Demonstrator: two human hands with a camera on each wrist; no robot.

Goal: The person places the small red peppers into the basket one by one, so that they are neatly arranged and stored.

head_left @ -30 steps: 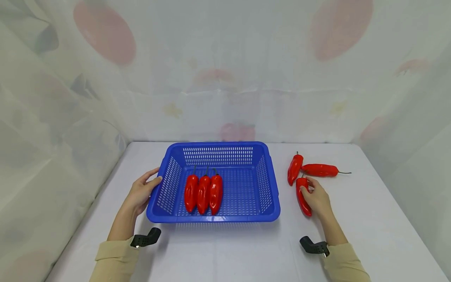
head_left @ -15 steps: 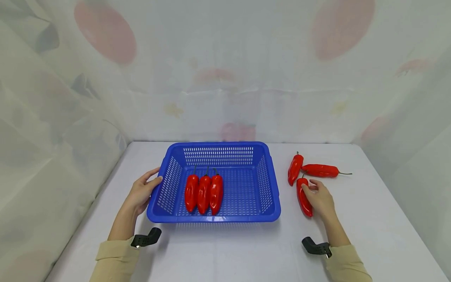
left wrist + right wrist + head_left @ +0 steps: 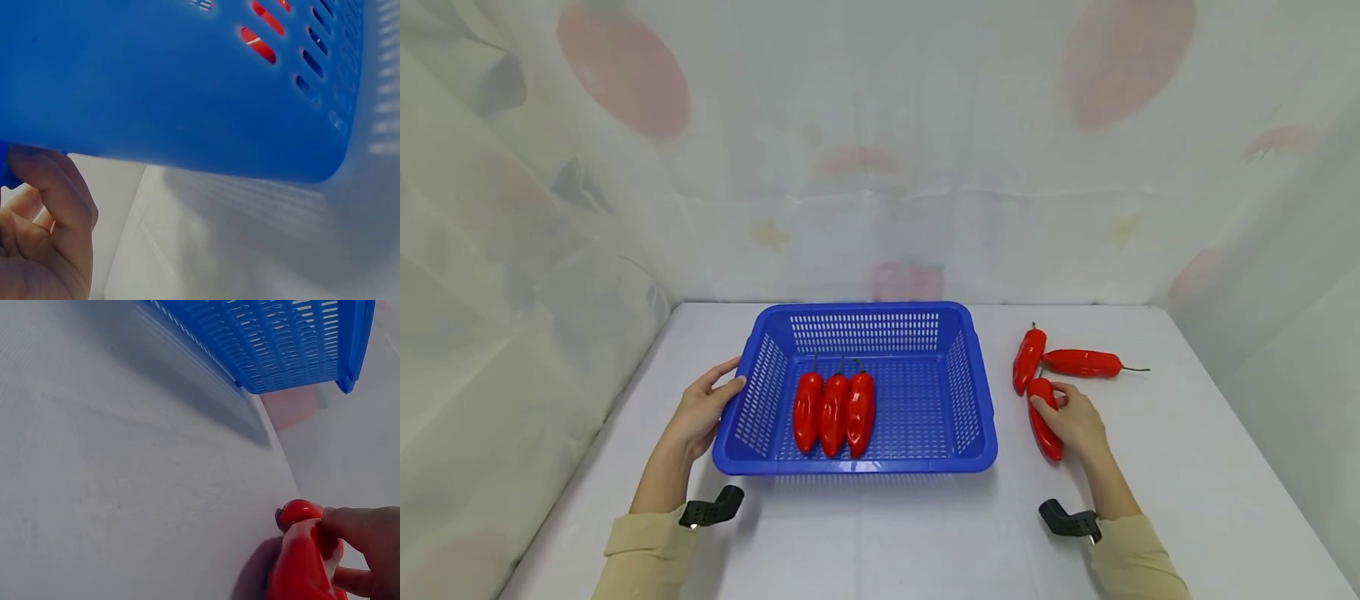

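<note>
- The red pepper [image 3: 1047, 437] is on the white table [image 3: 865, 533], to the right of the blue basket [image 3: 853, 466] and apart from it.
- The right hand [image 3: 1078, 417] is the nearer one: it pinches this pepper close to the stem end, the thumb on the basket side, the fingers on the opposite side. How firm the pinch is, one cannot tell.
- The pepper's long axis points away from the person, stem end far, tip near and turned a little to the right; most of its length extends from the fingertips back toward the person.
- The right forearm comes from the near right side and slants to the left, with the hand low over the table.
- The left hand [image 3: 696, 414] grips the left rim of the basket, its fingers curled under the edge.
- In the left half of the basket, three peppers [image 3: 834, 417] lie side by side, stems far.
- Just beyond the pinched pepper lie a lengthwise pepper [image 3: 1028, 360] and a crosswise pepper [image 3: 1082, 363], its stem to the right.
</note>
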